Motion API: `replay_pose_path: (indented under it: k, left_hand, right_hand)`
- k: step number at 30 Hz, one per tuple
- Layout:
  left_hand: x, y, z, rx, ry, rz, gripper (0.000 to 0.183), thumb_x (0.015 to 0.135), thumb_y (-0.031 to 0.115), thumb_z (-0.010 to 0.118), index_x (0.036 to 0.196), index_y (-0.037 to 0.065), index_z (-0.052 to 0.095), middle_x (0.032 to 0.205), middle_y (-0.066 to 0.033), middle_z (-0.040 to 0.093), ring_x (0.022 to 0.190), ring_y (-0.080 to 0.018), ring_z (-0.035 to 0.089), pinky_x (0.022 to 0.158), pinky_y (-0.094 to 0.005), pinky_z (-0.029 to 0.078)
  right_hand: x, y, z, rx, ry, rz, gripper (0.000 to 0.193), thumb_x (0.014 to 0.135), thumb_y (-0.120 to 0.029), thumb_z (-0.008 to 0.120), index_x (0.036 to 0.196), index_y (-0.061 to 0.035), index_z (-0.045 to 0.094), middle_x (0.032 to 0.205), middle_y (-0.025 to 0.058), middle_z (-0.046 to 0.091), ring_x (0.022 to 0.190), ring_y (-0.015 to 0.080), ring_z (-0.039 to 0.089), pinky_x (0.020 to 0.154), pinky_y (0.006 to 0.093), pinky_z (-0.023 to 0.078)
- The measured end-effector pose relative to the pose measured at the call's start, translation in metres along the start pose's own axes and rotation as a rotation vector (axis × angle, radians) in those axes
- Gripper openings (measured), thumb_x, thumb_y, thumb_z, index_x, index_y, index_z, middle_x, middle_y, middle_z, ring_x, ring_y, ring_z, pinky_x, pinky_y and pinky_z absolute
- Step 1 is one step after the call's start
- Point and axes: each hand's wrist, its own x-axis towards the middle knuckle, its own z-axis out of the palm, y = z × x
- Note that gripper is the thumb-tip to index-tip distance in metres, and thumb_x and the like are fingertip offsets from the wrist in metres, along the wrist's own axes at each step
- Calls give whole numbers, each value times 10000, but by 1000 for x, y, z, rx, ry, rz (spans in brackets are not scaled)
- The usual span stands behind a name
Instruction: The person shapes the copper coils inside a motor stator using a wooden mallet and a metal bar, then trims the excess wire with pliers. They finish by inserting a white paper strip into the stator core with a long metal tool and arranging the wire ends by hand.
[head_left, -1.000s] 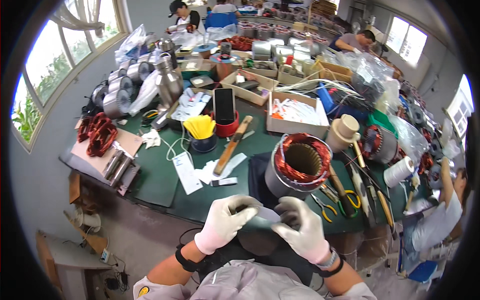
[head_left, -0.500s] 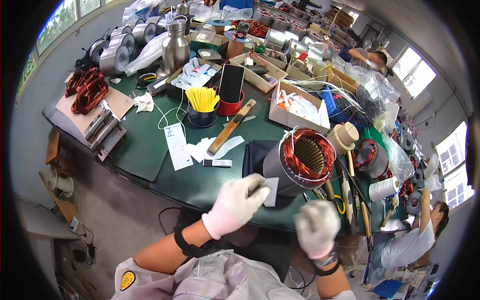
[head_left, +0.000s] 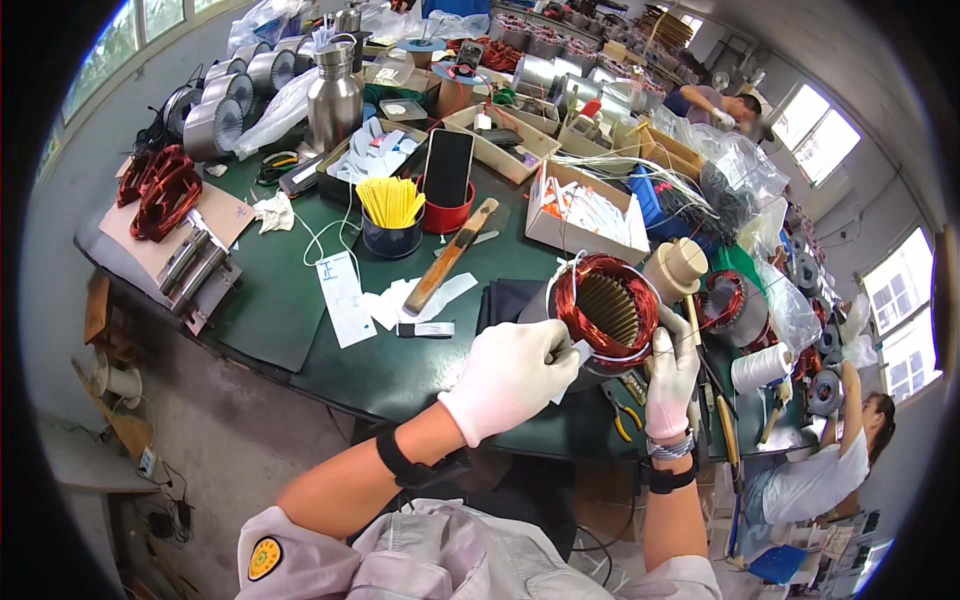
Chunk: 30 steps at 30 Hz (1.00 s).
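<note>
A motor stator (head_left: 603, 308) with red copper windings and white lacing lies on the green table in front of me, its bore facing up and toward me. My left hand (head_left: 518, 380), in a white glove, is closed on a small white paper slip (head_left: 578, 358) at the near left side of the winding. At the stator's right side my gloved right hand (head_left: 672, 375) touches the winding's rim, fingers stretched upward and apart. Yellow-handled pliers (head_left: 624, 416) lie between my hands, just below the stator. Dark folded cloth (head_left: 503, 303) is partly hidden behind the stator.
A wooden-handled blade (head_left: 450, 258) and white paper scraps lie left of the stator. Beyond stand a cup of yellow strips (head_left: 391, 212), a phone (head_left: 447, 168) and a box of white slips (head_left: 588, 212). Thread (head_left: 762, 368) and tools lie right. Two people work farther off.
My right hand has moved up from the table's near edge to the stator's right side. My left hand has brought the paper slip right, against the winding. The view has shifted slightly.
</note>
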Motion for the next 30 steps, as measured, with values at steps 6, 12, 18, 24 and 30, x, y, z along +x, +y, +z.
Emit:
replay_pose_path:
  k: [6,12,18,24,30]
  left_hand:
    - [11,-7,-8,-27,17,-3,212,896,167,657,818,-27,690,644,-138,668,564,-199,648,589,-356,518]
    - [23,1,-29,-163,-131,-122,231,907,154,655,772,-33,640,600,-47,604,575,-96,576,556,-286,455]
    - [16,1,-44,-224,-161,-123,105,923,71,657,898,-29,676,718,-63,625,661,-100,585,629,-299,484]
    - [-10,-18,-6,113,91,558,139,813,31,773,915,28,678,1140,-144,736,1078,-352,698,950,-462,542]
    - [-11,-26,5,182,120,594,158,790,15,771,908,30,668,1149,-140,728,1094,-339,694,956,-467,537]
  right_hand:
    - [-10,-12,0,-94,-21,-3,307,1042,-92,596,1310,58,609,1239,118,674,1147,169,624,1022,324,505]
    - [-8,-12,0,-110,17,-20,202,1023,-74,610,1199,25,620,1125,77,652,1030,139,611,946,303,508]
    - [8,-4,13,-96,57,-58,249,1007,-66,622,1237,23,594,1162,96,632,1087,170,596,1012,335,484]
    - [10,9,16,-216,51,-189,207,1017,-43,570,1215,6,605,1189,108,601,1135,226,588,1073,367,450]
    - [7,6,22,-290,86,-237,192,1029,-51,561,1205,9,607,1191,111,595,1141,232,584,1071,373,448]
